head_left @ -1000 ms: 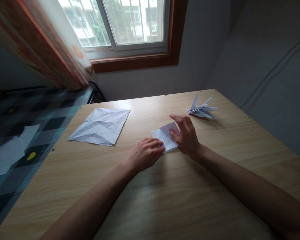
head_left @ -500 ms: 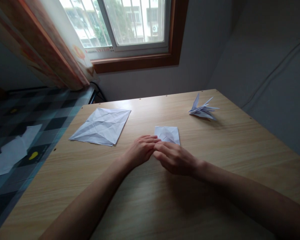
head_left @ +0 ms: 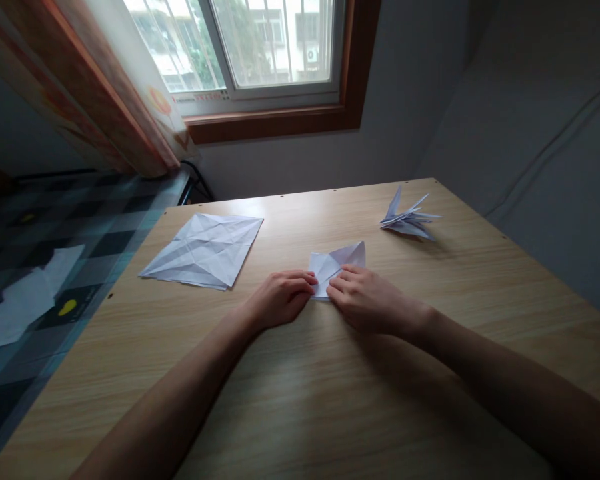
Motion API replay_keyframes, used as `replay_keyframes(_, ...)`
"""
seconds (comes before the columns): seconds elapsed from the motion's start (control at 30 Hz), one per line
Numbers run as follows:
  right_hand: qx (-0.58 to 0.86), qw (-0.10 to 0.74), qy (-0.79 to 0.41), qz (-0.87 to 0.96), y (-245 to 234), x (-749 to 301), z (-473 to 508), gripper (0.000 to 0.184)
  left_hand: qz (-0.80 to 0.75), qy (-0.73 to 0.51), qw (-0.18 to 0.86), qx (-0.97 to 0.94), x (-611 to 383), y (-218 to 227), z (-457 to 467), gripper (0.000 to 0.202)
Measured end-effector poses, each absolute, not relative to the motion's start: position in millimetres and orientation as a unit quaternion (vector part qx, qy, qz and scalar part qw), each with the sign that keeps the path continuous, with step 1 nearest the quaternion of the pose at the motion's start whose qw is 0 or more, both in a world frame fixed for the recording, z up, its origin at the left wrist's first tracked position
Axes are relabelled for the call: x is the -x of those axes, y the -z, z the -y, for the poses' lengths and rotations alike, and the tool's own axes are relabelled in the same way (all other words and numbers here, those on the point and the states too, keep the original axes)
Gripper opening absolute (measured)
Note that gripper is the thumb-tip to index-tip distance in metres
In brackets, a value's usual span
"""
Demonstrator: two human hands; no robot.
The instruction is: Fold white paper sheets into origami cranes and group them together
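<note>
A small folded piece of white paper (head_left: 325, 265) lies on the wooden table in front of me, its upper right flap raised off the surface. At its left edge, my left hand (head_left: 284, 297) is closed, the bent fingertips pinching the paper's lower left side. My right hand (head_left: 371, 300) covers the lower right part, fingers curled and pressed together on the raised flap. The thumb of the right hand and the paper beneath that hand are hidden.
Creased white paper sheets (head_left: 207, 250) lie at the back left of the table (head_left: 280, 387). A spiky folded paper piece (head_left: 410, 220) stands at the back right. Beyond the left edge, more white paper (head_left: 27, 297) rests on a checked cloth (head_left: 125, 200).
My right hand has shifted right, away from my left hand. The paper's right flap has lifted, showing more of its middle. My left fingers stay at the left edge.
</note>
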State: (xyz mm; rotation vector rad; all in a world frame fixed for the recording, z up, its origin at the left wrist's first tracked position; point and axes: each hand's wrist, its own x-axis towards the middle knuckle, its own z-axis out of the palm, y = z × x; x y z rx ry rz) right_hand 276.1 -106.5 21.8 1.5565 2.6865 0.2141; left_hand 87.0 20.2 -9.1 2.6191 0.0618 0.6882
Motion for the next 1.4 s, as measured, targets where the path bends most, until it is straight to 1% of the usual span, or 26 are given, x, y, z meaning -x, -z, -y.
replay_keyframes(0.13, -0.49, 0.009, -0.085, -0.868, -24.9, -280.9, 104.4, 0.015, -0.023, -0.236, 0.236, -0.942, -87.5, 6.5, -18.7, 0.02)
replay_keyframes(0.33, -0.484, 0.015, -0.093, -0.87, -22.2, -279.4, 103.3, 0.014, -0.042, -0.223, 0.231, -0.946, -89.5, 5.6, -18.8, 0.023)
replay_keyframes(0.6, -0.537, -0.012, -0.112, -0.836, -17.7, -273.1, 98.7, 0.024, -0.048, -0.203, 0.239, -0.948, -89.2, 4.2, -18.8, 0.019)
replay_keyframes(0.83, -0.54, -0.024, -0.132, -0.831, -14.3, -271.2, 95.3, 0.02, -0.015, -0.195, 0.213, -0.957, -88.1, 0.4, -11.4, 0.019)
replay_keyframes(0.9, -0.53, -0.023, -0.133, -0.837, -20.1, -279.0, 96.0, 0.015, -0.017, -0.197, 0.199, -0.96, -88.4, 2.3, -10.7, 0.019)
replay_keyframes(0.97, -0.521, -0.026, -0.13, -0.843, -29.4, -290.0, 97.9, 0.006, -0.022, -0.197, 0.191, -0.962, -88.8, 4.8, -11.1, 0.019)
replay_keyframes(1.17, -0.527, -0.039, -0.126, -0.84, -48.4, -311.6, 101.5, 0.016, -0.016, -0.201, 0.193, -0.96, -90.2, 7.7, -13.6, 0.015)
replay_keyframes(1.33, -0.532, -0.048, -0.128, -0.835, -52.5, -310.5, 98.7, 0.031, -0.021, -0.194, 0.191, -0.962, -90.9, 7.1, -13.7, 0.015)
replay_keyframes(1.4, -0.532, -0.047, -0.132, -0.835, -55.1, -309.0, 97.5, 0.03, -0.021, -0.196, 0.192, -0.961, -91.1, 7.0, -13.5, 0.015)
